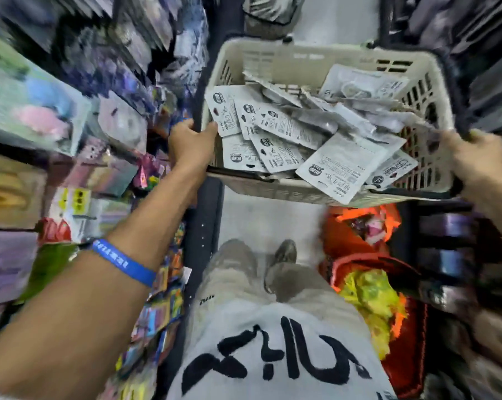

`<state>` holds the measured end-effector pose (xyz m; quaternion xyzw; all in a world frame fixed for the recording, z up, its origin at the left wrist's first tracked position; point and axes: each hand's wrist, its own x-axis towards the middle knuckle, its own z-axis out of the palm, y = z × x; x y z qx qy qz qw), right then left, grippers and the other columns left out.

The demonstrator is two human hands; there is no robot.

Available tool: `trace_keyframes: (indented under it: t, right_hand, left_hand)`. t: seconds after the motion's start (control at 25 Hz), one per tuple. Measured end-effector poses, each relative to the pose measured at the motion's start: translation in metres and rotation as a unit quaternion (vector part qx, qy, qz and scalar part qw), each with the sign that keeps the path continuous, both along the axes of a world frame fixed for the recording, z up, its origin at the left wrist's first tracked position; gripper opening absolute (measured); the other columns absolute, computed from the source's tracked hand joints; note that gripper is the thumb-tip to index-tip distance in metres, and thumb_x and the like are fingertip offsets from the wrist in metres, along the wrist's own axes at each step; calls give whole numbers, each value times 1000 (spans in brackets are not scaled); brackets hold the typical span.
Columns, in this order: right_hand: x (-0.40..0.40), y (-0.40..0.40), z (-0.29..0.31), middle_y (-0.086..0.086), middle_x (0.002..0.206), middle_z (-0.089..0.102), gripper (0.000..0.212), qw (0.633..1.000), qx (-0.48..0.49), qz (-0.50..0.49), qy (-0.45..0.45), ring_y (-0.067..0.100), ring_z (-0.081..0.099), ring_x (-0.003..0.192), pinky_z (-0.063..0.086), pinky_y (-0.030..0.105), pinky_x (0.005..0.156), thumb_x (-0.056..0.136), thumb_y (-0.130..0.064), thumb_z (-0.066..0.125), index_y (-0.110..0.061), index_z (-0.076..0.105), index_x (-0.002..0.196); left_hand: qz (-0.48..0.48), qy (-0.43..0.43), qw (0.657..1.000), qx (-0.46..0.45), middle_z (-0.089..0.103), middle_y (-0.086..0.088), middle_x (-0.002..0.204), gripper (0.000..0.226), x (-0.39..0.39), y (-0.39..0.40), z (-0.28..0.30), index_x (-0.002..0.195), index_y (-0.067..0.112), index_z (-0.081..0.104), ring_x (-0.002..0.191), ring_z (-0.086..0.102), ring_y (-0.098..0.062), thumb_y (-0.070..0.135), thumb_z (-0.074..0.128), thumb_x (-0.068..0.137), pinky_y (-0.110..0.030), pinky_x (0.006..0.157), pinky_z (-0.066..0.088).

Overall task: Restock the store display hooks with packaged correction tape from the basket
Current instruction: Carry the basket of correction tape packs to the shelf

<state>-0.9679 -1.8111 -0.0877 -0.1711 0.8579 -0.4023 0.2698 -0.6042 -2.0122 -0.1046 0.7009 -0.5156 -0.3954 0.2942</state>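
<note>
I hold a beige slotted plastic basket (275, 57) in the air in front of me, above the floor. It is full of several white packets of correction tape (342, 166), lying loose and mostly face down. My left hand (190, 141) grips the basket's left rim, thumb over the edge and touching a packet. On the right side, my right hand (474, 160) grips the rim together with the dark handle. The display hooks cannot be made out in the blurred shelves.
Blurred shelves of colourful packaged goods (56, 116) line the left of a narrow aisle. Dark shelving (474, 53) stands on the right. An orange basket (368, 272) with yellow and pink items sits on the floor by my right foot. The pale floor (264, 215) shows below.
</note>
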Motion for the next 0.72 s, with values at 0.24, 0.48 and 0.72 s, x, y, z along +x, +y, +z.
trace_keyframes:
  t: [0.24,0.48,0.72]
  right_hand:
    - [-114,-219,-4,13,104,71,57,998,55,33,-10,6,64,65,58,30,60,84,-50,66,-2,68,115]
    - [-206,-424,-8,27,105,68,49,997,44,56,42,23,66,76,59,48,74,82,-52,62,-7,69,101]
    - [-285,-597,-52,19,100,68,53,983,95,157,2,33,63,86,54,51,86,78,-64,62,-13,64,94]
  left_hand:
    - [33,37,998,29,72,-2,84,6,-96,-198,-26,90,17,71,56,51,1,22,74,88,-10,44,37]
    - [62,6,996,60,77,-10,97,21,-165,-365,-23,95,7,72,75,61,-20,28,72,91,-34,75,55]
    - [141,-19,987,70,73,0,91,14,-214,-469,-35,96,15,71,88,70,-24,30,69,94,-27,67,52]
